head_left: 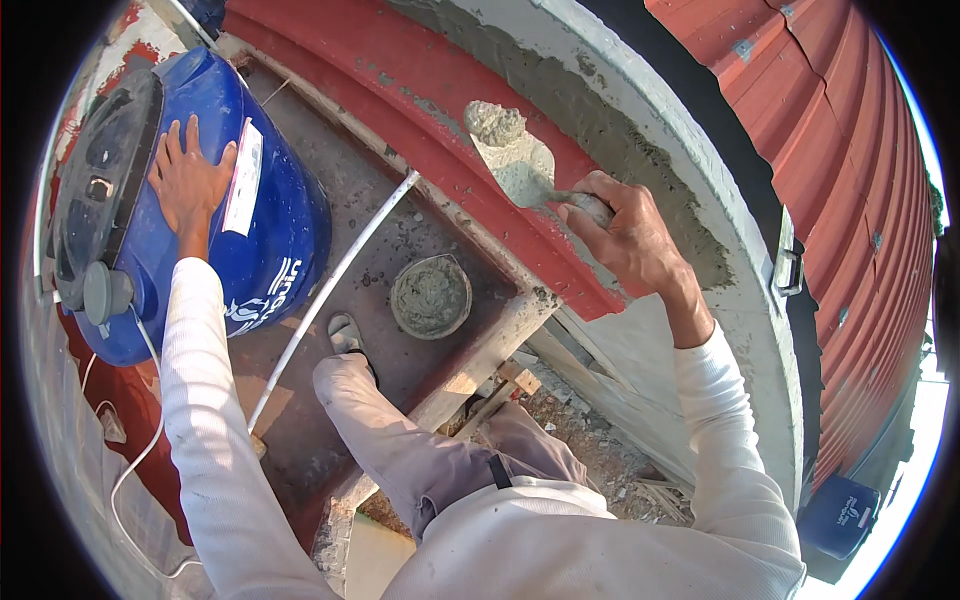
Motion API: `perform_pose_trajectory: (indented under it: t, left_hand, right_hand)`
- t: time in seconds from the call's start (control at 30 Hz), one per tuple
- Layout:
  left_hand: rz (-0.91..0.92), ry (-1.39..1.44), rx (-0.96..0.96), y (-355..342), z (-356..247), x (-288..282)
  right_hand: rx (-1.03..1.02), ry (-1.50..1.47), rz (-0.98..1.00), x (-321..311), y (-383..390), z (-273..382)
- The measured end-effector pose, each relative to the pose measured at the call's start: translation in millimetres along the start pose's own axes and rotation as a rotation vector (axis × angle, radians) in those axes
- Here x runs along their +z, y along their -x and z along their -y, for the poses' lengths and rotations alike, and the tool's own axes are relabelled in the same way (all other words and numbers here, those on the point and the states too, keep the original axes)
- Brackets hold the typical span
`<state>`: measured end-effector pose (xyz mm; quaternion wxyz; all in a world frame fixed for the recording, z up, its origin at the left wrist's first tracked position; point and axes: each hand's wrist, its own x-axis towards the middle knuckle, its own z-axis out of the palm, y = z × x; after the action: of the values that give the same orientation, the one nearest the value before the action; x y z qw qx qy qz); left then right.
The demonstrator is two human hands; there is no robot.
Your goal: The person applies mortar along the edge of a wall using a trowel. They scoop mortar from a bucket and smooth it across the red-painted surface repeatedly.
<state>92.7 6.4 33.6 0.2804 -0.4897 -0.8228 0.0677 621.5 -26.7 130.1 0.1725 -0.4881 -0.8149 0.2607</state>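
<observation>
My right hand [630,228] grips the handle of a trowel [520,170], held out over a red metal sheet. A lump of wet grey mortar [495,122] sits on the far end of its blade. My left hand [190,182] lies with fingers spread on the side of a big blue water tank [265,190] with a dark lid [110,190]. Below and between my arms, a round bucket [432,335] holds more mortar [430,293]. Fresh mortar [660,170] coats part of the curved wall [745,300] beyond the trowel.
A white pipe [335,270] slants across the slab beside my foot [346,335]. A concrete beam [490,345] edges the slab, with rubble [590,440] lower down past it. Corrugated red roofing [820,150] rises at right, above a second blue tank [838,515]. A white cable [125,480] hangs at left.
</observation>
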Motion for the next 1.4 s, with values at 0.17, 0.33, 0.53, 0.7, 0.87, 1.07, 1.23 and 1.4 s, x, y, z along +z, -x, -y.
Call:
perform_pose_trajectory:
  t: [0.17,0.33,0.53,0.7,0.87,1.07,1.23,1.4]
  left_hand:
    - [0.012,0.0,-0.013,1.3,2.7,1.8]
    - [0.011,0.027,-0.005,-2.4,-10.9,5.9]
    - [0.008,0.012,-0.014,-2.9,7.1,6.4]
    - [0.049,0.029,-0.025,-2.3,-1.3,0.9]
    - [0.046,0.026,-0.029,-2.1,2.6,-2.3]
    - [0.033,0.013,-0.008,-3.6,-5.2,-6.7]
    - [0.024,0.001,-0.004,0.8,-6.2,-0.6]
    - [0.037,-0.015,-0.017,3.2,3.7,2.1]
  right_hand:
    - [0.159,-0.476,0.377,3.4,-76.5,-10.1]
    - [0.406,-0.359,0.031,-8.5,-136.1,-117.0]
    - [0.402,-0.381,0.004,-37.2,-85.3,-85.8]
    - [0.54,-0.47,0.056,19.6,-41.8,-97.3]
    - [0.553,-0.367,0.109,55.8,-55.9,-99.3]
    - [0.281,-0.009,-0.202,90.7,-119.8,-138.8]
    - [0.427,0.11,-0.195,66.2,-136.4,-132.1]
    - [0.434,0.131,-0.28,49.0,-89.2,-129.9]
